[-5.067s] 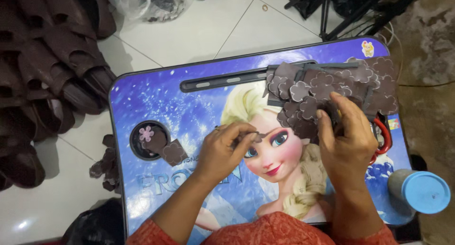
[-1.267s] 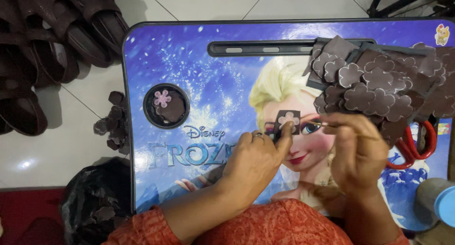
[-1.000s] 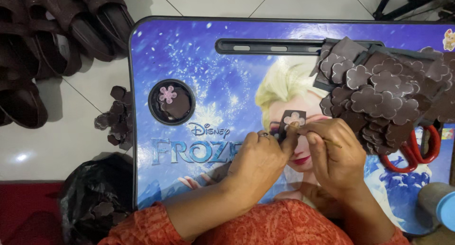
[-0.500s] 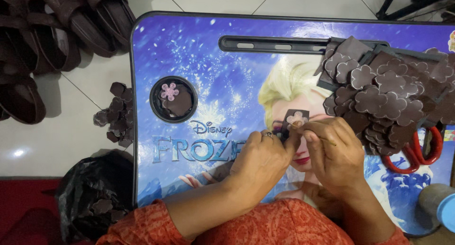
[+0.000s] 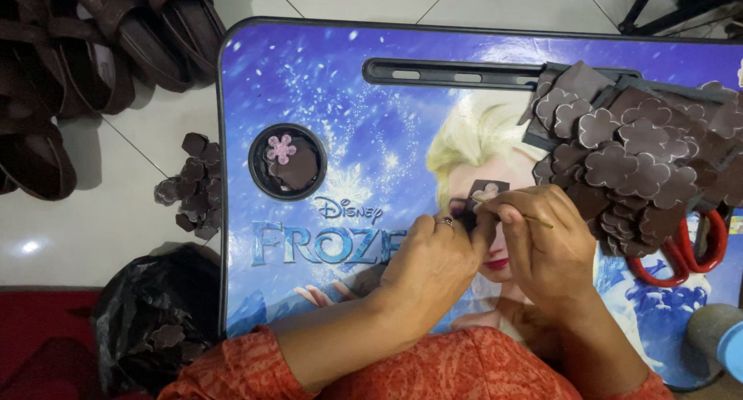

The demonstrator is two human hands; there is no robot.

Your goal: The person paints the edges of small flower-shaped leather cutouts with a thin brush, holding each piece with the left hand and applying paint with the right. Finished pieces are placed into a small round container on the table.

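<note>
**Tiny pink flower being set on a brown patch**

While the small dark-brown foam square point(image 5: 486, 192) is pinched at its lower edge by the left hand point(image 5: 433, 262) above the blue cartoon-printed lap table point(image 5: 309, 82), a thin wooden stick point(image 5: 526, 216) is held in a narrow pinch by the right hand point(image 5: 546, 249). The pale pink flower is probably best pressed flat with the stick tip, kept centred. One finished piece is seen in the round cup recess point(image 5: 287, 161), one pair of red-handled scissors point(image 5: 696, 245), and one heap of brown flower cut-outs point(image 5: 627, 160), too many to be counted tbh.
</note>
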